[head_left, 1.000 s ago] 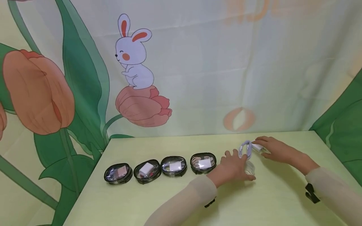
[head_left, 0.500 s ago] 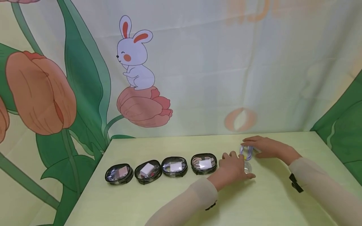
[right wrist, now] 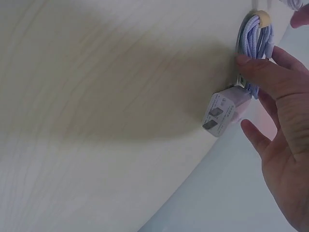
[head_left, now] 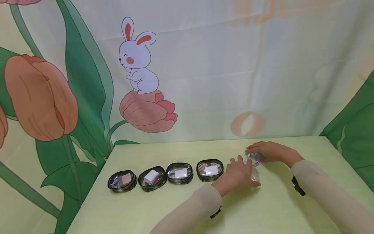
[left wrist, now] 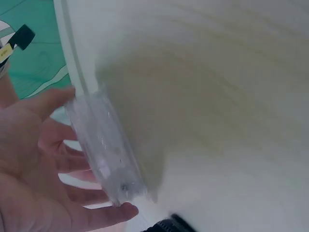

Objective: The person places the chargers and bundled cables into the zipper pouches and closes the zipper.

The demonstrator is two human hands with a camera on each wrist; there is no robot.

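In the head view my left hand (head_left: pixel 236 174) grips a small clear plastic case (head_left: pixel 255 174) over the right half of the table. The left wrist view shows this see-through case (left wrist: pixel 107 147) held by its ends between thumb and fingers. Just behind and to the right, my right hand (head_left: pixel 273 151) pinches a coiled lavender charging cable (head_left: pixel 256 159). A yellow tie (right wrist: pixel 264 18) bands the coil (right wrist: pixel 253 48) in the right wrist view. Against the coil sits a white plug charger (right wrist: pixel 223 112) with two dark prongs; my fingers hide it in the head view.
Several oval clear-topped pouches with black edges stand in a row left of my hands, including one pouch (head_left: pixel 209 169) nearest the left hand and one (head_left: pixel 122 180) at the far left. The pale table (head_left: pixel 175 211) meets a printed curtain (head_left: pixel 198 81) at its back edge.
My right hand has moved left with the cable and charger, closer to the left hand. The charger has gone out of sight in the head view. The left hand stays almost in place.
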